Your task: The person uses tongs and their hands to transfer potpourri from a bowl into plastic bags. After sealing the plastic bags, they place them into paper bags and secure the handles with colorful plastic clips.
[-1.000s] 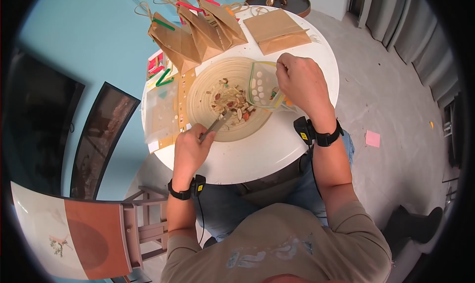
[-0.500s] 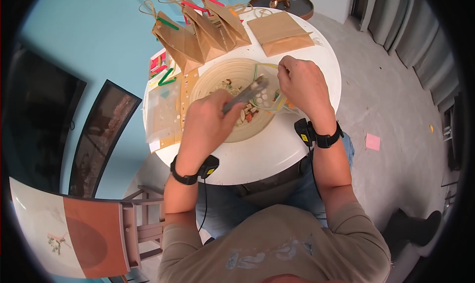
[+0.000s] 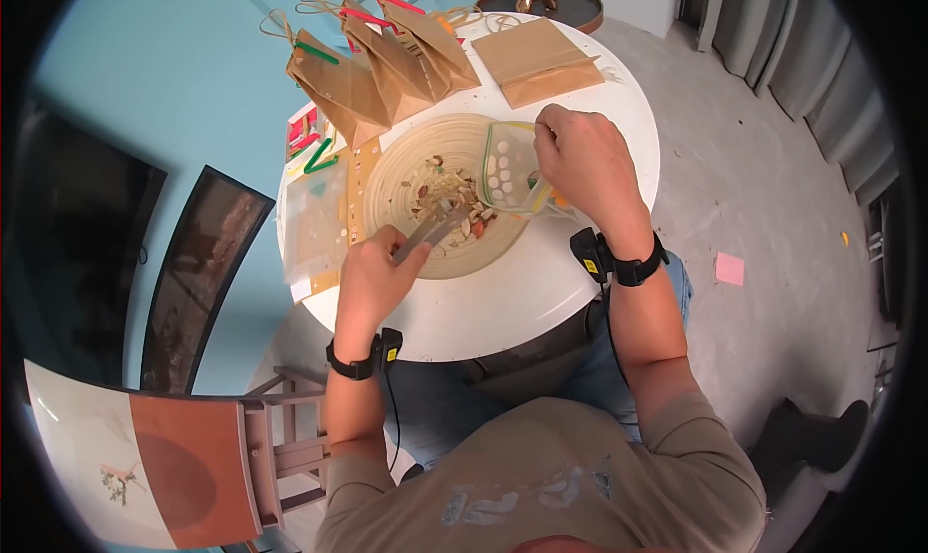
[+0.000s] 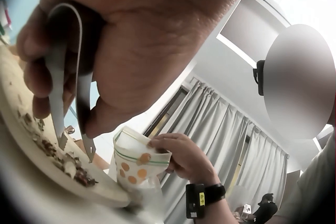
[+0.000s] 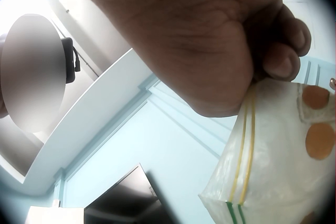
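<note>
In the head view my left hand grips metal tongs, their tips down at a mix of nuts and dried pieces. The mix lies in a round, ridged, straw-coloured tray. In the left wrist view the bent tongs have their two tips apart, close over the mix. My right hand pinches a clear zip bag by its upper edge, over the tray's right side. Orange dots and a yellow-and-green seal show on the bag in the right wrist view; a few pieces show inside it.
Several upright brown paper bags with coloured clips stand at the table's back left. Another paper bag lies flat at the back right. Left of the tray are a clear plastic sheet and green clips.
The left hand raised the tongs from the mix to the bag's mouth, then brought them back down to the tray. The right hand keeps holding the bag in nearly the same place.
</note>
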`<state>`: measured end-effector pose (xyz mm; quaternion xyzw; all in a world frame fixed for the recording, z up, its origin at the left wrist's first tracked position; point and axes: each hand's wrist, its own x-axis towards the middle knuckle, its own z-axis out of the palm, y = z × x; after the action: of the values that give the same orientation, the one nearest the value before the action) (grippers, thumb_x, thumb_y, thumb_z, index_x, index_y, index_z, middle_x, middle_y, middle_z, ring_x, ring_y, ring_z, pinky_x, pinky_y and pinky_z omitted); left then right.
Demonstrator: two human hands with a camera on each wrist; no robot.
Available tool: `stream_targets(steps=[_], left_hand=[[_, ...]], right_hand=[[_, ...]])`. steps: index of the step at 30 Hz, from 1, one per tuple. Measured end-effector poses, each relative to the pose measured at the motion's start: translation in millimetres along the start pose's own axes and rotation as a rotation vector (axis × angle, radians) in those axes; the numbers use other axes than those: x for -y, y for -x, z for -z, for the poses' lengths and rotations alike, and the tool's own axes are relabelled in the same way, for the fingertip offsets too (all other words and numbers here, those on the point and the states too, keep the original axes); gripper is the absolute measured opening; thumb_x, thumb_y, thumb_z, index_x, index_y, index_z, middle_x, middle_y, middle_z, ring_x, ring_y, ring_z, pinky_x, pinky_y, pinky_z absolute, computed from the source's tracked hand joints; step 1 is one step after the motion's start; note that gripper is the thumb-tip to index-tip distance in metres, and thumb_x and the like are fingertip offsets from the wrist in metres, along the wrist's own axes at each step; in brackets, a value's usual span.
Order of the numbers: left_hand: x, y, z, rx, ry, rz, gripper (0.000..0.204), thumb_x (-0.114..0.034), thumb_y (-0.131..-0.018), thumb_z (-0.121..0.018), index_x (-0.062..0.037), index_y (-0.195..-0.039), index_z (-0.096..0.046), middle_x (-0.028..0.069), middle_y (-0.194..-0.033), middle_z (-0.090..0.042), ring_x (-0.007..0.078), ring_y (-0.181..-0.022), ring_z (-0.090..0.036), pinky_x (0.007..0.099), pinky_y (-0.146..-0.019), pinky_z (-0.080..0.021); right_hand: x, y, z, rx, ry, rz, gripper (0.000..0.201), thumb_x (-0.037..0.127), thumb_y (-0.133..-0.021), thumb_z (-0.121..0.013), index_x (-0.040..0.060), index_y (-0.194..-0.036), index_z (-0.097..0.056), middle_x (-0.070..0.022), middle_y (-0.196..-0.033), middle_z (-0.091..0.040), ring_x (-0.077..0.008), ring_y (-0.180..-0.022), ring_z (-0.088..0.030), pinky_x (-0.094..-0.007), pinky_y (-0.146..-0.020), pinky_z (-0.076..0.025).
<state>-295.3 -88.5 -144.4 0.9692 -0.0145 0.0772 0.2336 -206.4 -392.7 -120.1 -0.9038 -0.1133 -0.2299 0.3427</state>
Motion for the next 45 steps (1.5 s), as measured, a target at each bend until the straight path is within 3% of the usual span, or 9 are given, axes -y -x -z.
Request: stream_targets(steps=[1,4,5,14,23,35,38,41,45], left_hand=[[-0.3,3.7,-4.9,0.013,0.008,0.007,0.037,-0.030,-0.097,-0.088,0.0046,-0.097,-0.076,0.0203,-0.074,-0.073,0.0276,-0.063,-0.069,0.0409,-0.064,-0.054],[-12.3,11.6,-18.9,0.031,-0.072,-0.024,0.037,-0.031,-0.095,-0.089,0.0040,-0.098,-0.076,0.0224,-0.076,-0.074,0.0350,-0.067,-0.074,0.0448,-0.066,-0.057],[-18.6,12.5,-20.7,0.024,-0.090,-0.025,0.036,-0.031,-0.094,-0.089,0.0031,-0.099,-0.077,0.0244,-0.077,-0.074,0.0418,-0.073,-0.076,0.0478,-0.068,-0.058],[-11.4,7.4,-26.7,-0.009,-0.097,-0.139,0.027,-0.022,-0.097,-0.086,0.0019,-0.096,-0.074,0.0267,-0.080,-0.075,0.0481,-0.078,-0.076,0.0522,-0.070,-0.059],[0.7,6.1,-25.1,-0.019,-0.004,-0.098,0.027,-0.022,-0.097,-0.087,0.0027,-0.094,-0.076,0.0266,-0.079,-0.074,0.0472,-0.077,-0.075,0.0506,-0.070,-0.058],[-13.0,-11.3,18.2,-0.128,0.033,-0.055,0.027,-0.019,-0.097,-0.089,0.0036,-0.096,-0.075,0.0220,-0.075,-0.072,0.0370,-0.062,-0.068,0.0433,-0.062,-0.053],[-42.1,-22.1,26.2,-0.137,0.081,-0.123,0.026,-0.017,-0.099,-0.088,0.0044,-0.097,-0.074,0.0152,-0.073,-0.069,0.0185,-0.063,-0.060,0.0362,-0.062,-0.049],[-67.7,-34.6,19.7,-0.118,0.108,-0.247,0.026,-0.018,-0.097,-0.089,0.0038,-0.097,-0.074,0.0148,-0.073,-0.070,0.0193,-0.063,-0.060,0.0360,-0.062,-0.049],[-88.9,-38.1,17.3,-0.061,0.166,-0.223,0.029,-0.021,-0.095,-0.091,0.0036,-0.098,-0.074,0.0141,-0.073,-0.071,0.0202,-0.063,-0.060,0.0354,-0.063,-0.049]], right_hand=[[0.1,0.0,0.3,0.004,0.002,-0.003,0.022,0.010,-0.103,-0.065,-0.0052,-0.094,-0.078,-0.0303,-0.080,-0.073,-0.0487,-0.076,-0.074,-0.0542,-0.078,-0.061],[0.0,0.5,0.1,0.003,0.006,0.000,0.022,0.010,-0.103,-0.065,-0.0053,-0.093,-0.077,-0.0304,-0.080,-0.073,-0.0487,-0.076,-0.074,-0.0541,-0.078,-0.061],[-0.1,0.6,-0.2,0.000,0.007,0.004,0.022,0.010,-0.103,-0.065,-0.0053,-0.093,-0.077,-0.0304,-0.080,-0.073,-0.0487,-0.076,-0.074,-0.0540,-0.078,-0.061],[-1.2,-1.1,-0.2,0.008,0.017,-0.017,0.021,0.011,-0.101,-0.068,-0.0044,-0.100,-0.083,-0.0284,-0.083,-0.075,-0.0464,-0.077,-0.075,-0.0509,-0.078,-0.061],[-0.8,-0.3,2.0,0.026,0.024,-0.033,0.022,0.013,-0.102,-0.068,-0.0039,-0.099,-0.082,-0.0286,-0.084,-0.075,-0.0463,-0.077,-0.075,-0.0510,-0.078,-0.061],[-2.0,-0.5,-1.3,0.008,0.011,0.008,0.022,0.010,-0.101,-0.065,-0.0055,-0.089,-0.075,-0.0302,-0.079,-0.072,-0.0488,-0.075,-0.073,-0.0544,-0.076,-0.060],[-3.5,-0.3,-5.1,-0.003,0.005,0.019,0.021,0.010,-0.101,-0.065,-0.0057,-0.090,-0.076,-0.0304,-0.079,-0.072,-0.0487,-0.075,-0.073,-0.0544,-0.076,-0.060],[-1.0,-0.5,-5.6,-0.009,0.005,0.023,0.021,0.010,-0.101,-0.065,-0.0056,-0.091,-0.076,-0.0307,-0.079,-0.072,-0.0486,-0.075,-0.073,-0.0547,-0.076,-0.060],[-0.8,-1.9,-6.2,-0.020,-0.003,0.023,0.022,0.010,-0.102,-0.065,-0.0053,-0.091,-0.076,-0.0305,-0.079,-0.072,-0.0488,-0.075,-0.073,-0.0551,-0.076,-0.060]])
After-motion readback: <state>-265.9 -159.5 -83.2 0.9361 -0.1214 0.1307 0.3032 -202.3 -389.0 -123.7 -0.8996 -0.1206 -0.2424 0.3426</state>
